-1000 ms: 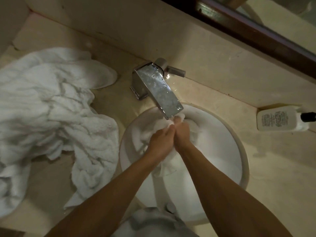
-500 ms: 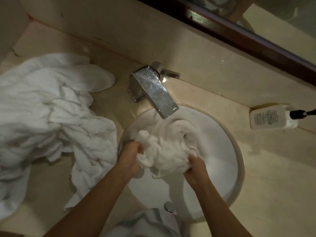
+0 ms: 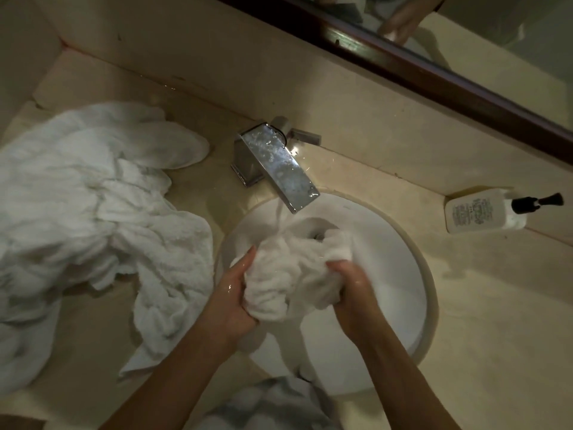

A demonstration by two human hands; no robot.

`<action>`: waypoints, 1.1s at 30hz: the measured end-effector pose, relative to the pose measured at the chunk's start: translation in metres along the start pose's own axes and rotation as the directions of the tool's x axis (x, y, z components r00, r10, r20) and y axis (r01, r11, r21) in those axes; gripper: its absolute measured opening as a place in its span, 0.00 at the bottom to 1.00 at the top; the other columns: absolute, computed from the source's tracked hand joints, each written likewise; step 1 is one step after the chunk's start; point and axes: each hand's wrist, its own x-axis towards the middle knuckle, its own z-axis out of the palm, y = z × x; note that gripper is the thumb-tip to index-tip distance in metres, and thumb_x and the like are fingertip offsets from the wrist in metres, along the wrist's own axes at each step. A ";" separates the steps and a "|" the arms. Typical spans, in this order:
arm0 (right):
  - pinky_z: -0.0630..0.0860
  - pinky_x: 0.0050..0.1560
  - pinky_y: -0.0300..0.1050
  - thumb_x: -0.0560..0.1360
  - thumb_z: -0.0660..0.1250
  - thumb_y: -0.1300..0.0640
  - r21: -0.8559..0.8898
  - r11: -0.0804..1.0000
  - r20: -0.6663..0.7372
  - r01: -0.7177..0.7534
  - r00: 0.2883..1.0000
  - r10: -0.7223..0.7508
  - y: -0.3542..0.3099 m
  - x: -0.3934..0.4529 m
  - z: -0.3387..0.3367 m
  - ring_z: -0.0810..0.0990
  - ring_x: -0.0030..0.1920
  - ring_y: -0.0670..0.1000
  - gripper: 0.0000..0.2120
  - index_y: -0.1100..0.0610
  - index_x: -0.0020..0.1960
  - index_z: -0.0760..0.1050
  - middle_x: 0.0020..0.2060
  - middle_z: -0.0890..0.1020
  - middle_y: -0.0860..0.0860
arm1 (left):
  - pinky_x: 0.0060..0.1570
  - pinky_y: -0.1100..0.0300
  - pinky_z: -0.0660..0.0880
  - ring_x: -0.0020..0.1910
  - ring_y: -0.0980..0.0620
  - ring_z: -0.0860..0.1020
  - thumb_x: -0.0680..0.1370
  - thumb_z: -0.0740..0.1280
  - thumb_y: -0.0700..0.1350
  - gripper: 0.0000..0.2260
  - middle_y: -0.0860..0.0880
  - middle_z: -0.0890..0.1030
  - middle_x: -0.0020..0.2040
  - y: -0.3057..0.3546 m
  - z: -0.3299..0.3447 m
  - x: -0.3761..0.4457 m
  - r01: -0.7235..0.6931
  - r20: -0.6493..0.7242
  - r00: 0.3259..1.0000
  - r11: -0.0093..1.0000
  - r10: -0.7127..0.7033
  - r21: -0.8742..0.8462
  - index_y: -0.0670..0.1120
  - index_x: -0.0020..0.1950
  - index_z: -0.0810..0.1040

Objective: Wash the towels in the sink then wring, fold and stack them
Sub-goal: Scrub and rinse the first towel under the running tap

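one bunched white towel (image 3: 288,274) is held in the sink (image 3: 400,293) under the running faucet (image 3: 279,169), clutched by the left hand (image 3: 232,293) and right hand (image 3: 350,290), both grips closed. washing is judged underway; a heap of towels (image 3: 93,212) lies unfolded on the counter (image 3: 496,305); wringing, folding and stacking are left.

A second ago both hands met under the spout, pressed together on the bunched white terry towel (image 3: 288,274). Since then the left hand (image 3: 234,293) and right hand (image 3: 352,290) have parted, gripping the towel's opposite sides, lower in the basin.
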 end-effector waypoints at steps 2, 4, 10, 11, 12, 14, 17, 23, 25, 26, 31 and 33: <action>0.79 0.39 0.44 0.70 0.63 0.58 0.221 0.975 0.086 -0.001 0.996 -0.019 -0.013 -0.009 -0.010 0.82 0.41 0.54 0.19 0.62 0.57 0.82 0.47 0.83 0.60 | 0.51 0.55 0.72 0.48 0.47 0.77 0.78 0.67 0.52 0.17 0.42 0.79 0.51 0.006 -0.004 -0.006 -0.063 -0.134 0.989 0.998 0.066 0.029 0.41 0.56 0.83; 0.80 0.47 0.46 0.73 0.60 0.58 0.304 0.951 0.107 -0.056 0.994 0.025 -0.017 -0.006 -0.017 0.83 0.48 0.56 0.21 0.64 0.62 0.79 0.51 0.83 0.61 | 0.46 0.54 0.80 0.45 0.47 0.82 0.77 0.66 0.47 0.11 0.42 0.83 0.48 0.004 -0.005 -0.001 -0.124 -0.242 0.961 0.990 0.137 0.067 0.41 0.52 0.82; 0.79 0.56 0.50 0.81 0.62 0.49 -0.024 0.988 -0.098 -0.155 0.983 0.152 0.006 0.033 0.012 0.84 0.51 0.54 0.15 0.56 0.60 0.80 0.52 0.85 0.56 | 0.31 0.64 0.72 0.35 0.51 0.75 0.69 0.69 0.49 0.15 0.47 0.77 0.40 0.013 0.000 0.040 0.036 -0.374 0.927 0.985 0.029 0.166 0.42 0.51 0.79; 0.79 0.54 0.48 0.81 0.62 0.48 -0.140 0.984 -0.103 -0.113 0.990 0.099 0.005 0.036 0.025 0.84 0.50 0.52 0.13 0.53 0.56 0.81 0.50 0.85 0.53 | 0.34 0.64 0.73 0.36 0.51 0.76 0.70 0.69 0.52 0.14 0.47 0.77 0.40 0.014 0.000 0.052 0.030 -0.416 0.907 0.975 0.066 0.219 0.44 0.50 0.78; 0.78 0.55 0.47 0.81 0.62 0.46 -0.239 0.969 -0.100 -0.055 0.994 0.031 0.001 0.035 0.041 0.83 0.51 0.50 0.11 0.51 0.54 0.80 0.50 0.84 0.50 | 0.38 0.62 0.75 0.38 0.51 0.78 0.73 0.68 0.54 0.14 0.48 0.78 0.43 0.017 0.005 0.060 0.027 -0.456 0.884 0.961 0.106 0.275 0.47 0.52 0.76; 0.76 0.57 0.47 0.80 0.62 0.42 -0.400 0.910 -0.030 0.105 0.991 -0.128 0.000 0.037 0.070 0.81 0.52 0.50 0.14 0.51 0.51 0.79 0.49 0.83 0.48 | 0.45 0.57 0.77 0.44 0.51 0.78 0.81 0.61 0.55 0.12 0.48 0.79 0.49 0.023 0.013 0.079 -0.008 -0.515 0.810 0.884 0.279 0.467 0.48 0.54 0.75; 0.76 0.52 0.51 0.76 0.58 0.40 -0.517 0.834 -0.101 0.192 0.954 -0.283 0.001 0.067 0.085 0.81 0.50 0.57 0.22 0.58 0.50 0.78 0.47 0.83 0.56 | 0.50 0.55 0.76 0.49 0.45 0.79 0.83 0.56 0.57 0.20 0.42 0.81 0.51 0.028 0.028 0.085 -0.015 -0.487 0.736 0.731 0.470 0.682 0.43 0.55 0.78; 0.79 0.48 0.51 0.73 0.66 0.51 -0.547 0.812 -0.040 0.203 0.963 -0.267 -0.010 0.100 0.094 0.83 0.46 0.56 0.11 0.58 0.47 0.80 0.43 0.84 0.56 | 0.40 0.60 0.72 0.44 0.48 0.77 0.85 0.52 0.53 0.17 0.43 0.77 0.47 0.039 0.026 0.098 -0.067 -0.528 0.783 0.888 0.330 0.455 0.43 0.53 0.75; 0.77 0.45 0.49 0.73 0.66 0.51 -0.543 0.811 -0.014 0.217 0.963 -0.268 -0.001 0.100 0.092 0.81 0.42 0.52 0.11 0.59 0.45 0.79 0.41 0.84 0.52 | 0.37 0.60 0.74 0.46 0.46 0.78 0.85 0.53 0.48 0.13 0.43 0.78 0.49 0.040 0.033 0.098 0.003 -0.523 0.792 0.854 0.316 0.520 0.46 0.55 0.75; 0.76 0.46 0.50 0.75 0.65 0.52 -0.593 0.784 -0.060 0.183 0.961 -0.270 -0.001 0.103 0.085 0.80 0.42 0.54 0.11 0.61 0.46 0.79 0.41 0.83 0.55 | 0.40 0.60 0.76 0.52 0.42 0.79 0.85 0.54 0.47 0.14 0.40 0.80 0.53 0.033 0.035 0.096 0.065 -0.513 0.766 0.748 0.387 0.661 0.43 0.59 0.76; 0.77 0.55 0.53 0.82 0.59 0.55 -0.685 0.719 -0.008 0.118 0.985 -0.170 -0.001 0.106 0.074 0.81 0.52 0.59 0.15 0.65 0.53 0.79 0.50 0.83 0.62 | 0.50 0.55 0.71 0.50 0.44 0.77 0.86 0.51 0.48 0.16 0.41 0.78 0.51 0.032 0.041 0.093 0.086 -0.476 0.796 0.709 0.373 0.700 0.43 0.57 0.76; 0.77 0.50 0.52 0.82 0.59 0.55 -0.678 0.719 0.046 0.155 0.985 -0.169 -0.002 0.096 0.078 0.80 0.46 0.56 0.14 0.62 0.49 0.79 0.46 0.83 0.59 | 0.51 0.57 0.72 0.47 0.49 0.77 0.86 0.46 0.47 0.18 0.45 0.77 0.49 0.043 0.039 0.099 -0.010 -0.415 0.846 0.788 0.335 0.616 0.46 0.52 0.75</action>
